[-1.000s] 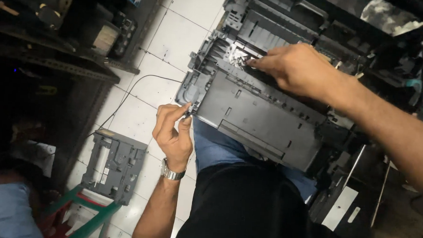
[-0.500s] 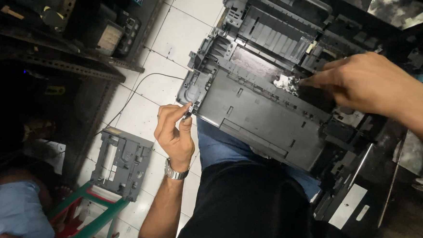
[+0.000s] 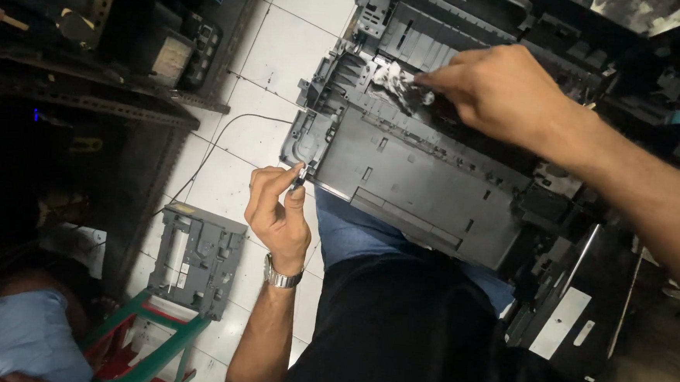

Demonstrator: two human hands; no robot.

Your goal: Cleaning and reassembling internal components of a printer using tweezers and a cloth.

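Observation:
A dark grey opened printer chassis (image 3: 426, 172) rests across my lap. My right hand (image 3: 508, 91) reaches into its upper part and pinches a crumpled white, ink-stained tissue (image 3: 396, 81) against the inner parts. My left hand (image 3: 277, 211), with a metal wristwatch (image 3: 280, 277) on its wrist, sits at the chassis's near left corner and pinches a small dark part (image 3: 300, 177) between thumb and fingers, touching the chassis edge.
A grey removed printer panel (image 3: 197, 261) lies on the white tiled floor beside a green-and-red stool (image 3: 146, 344). A thin black cable (image 3: 226, 135) runs across the tiles. Dark metal shelving (image 3: 114, 55) stands at the left. Another person in light blue (image 3: 30, 337) sits at bottom left.
My right hand has swept the tissue across the inside of the chassis, first to the right and now back to the left. My left hand has stayed at the corner.

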